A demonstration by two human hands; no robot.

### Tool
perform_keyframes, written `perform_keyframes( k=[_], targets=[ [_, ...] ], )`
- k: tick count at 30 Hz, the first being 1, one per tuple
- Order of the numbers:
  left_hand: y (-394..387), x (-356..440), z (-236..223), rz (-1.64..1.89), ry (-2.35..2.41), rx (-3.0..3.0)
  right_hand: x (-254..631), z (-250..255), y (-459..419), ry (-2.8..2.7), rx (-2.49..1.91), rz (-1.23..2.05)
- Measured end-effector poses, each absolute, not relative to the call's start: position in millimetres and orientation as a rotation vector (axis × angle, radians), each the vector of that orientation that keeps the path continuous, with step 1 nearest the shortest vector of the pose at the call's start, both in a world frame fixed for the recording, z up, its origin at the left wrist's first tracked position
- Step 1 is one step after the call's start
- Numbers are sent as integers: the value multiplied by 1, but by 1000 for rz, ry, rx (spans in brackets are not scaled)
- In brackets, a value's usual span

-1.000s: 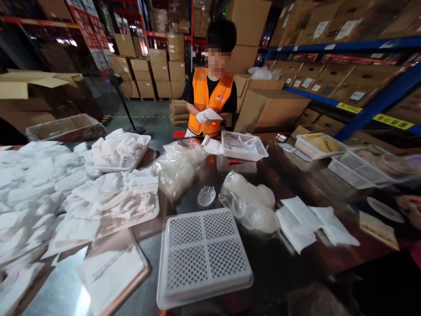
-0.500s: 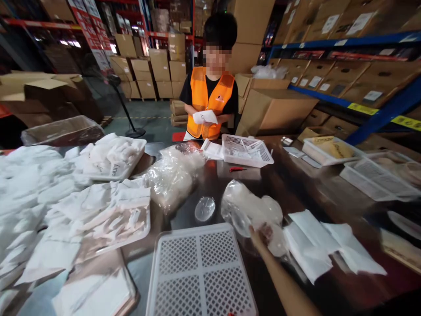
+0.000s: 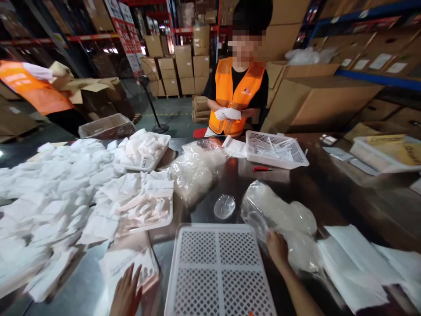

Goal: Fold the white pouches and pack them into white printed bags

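Observation:
My right hand (image 3: 277, 248) reaches into a clear plastic bag (image 3: 279, 217) of round translucent pads; its fingers are tucked into the plastic and hidden. My left hand (image 3: 126, 292) lies with fingers spread on a flat white packet in a tray (image 3: 130, 263) at the near left. Between my arms sits an upturned white perforated basket (image 3: 219, 272). A single clear round pad (image 3: 224, 206) lies on the dark table just beyond it.
White packets (image 3: 49, 197) heap over the left of the table. A person in an orange vest (image 3: 238, 87) stands opposite holding a white packet, by a white basket (image 3: 276, 149). Another orange-vested person (image 3: 29, 87) is far left. White sheets (image 3: 358, 259) lie to the right.
My right hand has gone further into the plastic bag. My left hand has come into view onto the near-left packet. The view has swung left, and a second orange-vested person now shows.

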State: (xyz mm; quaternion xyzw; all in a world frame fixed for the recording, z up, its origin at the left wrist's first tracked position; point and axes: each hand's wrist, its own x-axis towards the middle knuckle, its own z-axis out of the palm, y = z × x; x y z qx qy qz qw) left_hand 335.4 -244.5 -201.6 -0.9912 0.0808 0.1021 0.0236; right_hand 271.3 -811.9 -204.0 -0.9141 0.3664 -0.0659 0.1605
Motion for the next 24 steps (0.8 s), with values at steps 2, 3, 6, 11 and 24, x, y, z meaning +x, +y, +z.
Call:
perform_keyframes(
  k=[2, 3, 6, 11, 24],
  targets=[
    [-251, 349, -208, 454, 271, -2946, 270, -198, -825, 1115, -2580, -232],
    [-254, 353, -212, 517, 282, -2909, 269, -195, -832, 1160, -2563, -252],
    [-250, 358, -226, 606, 311, -2936, 257, -191, -843, 1267, -2525, -239],
    [-224, 372, -242, 560, 553, -2984, 226, -195, -813, 1335, -2544, -96],
    [-231, 404, -180, 714, 380, -3093, 184, -217, -813, 1018, -2560, -172]
  ],
)
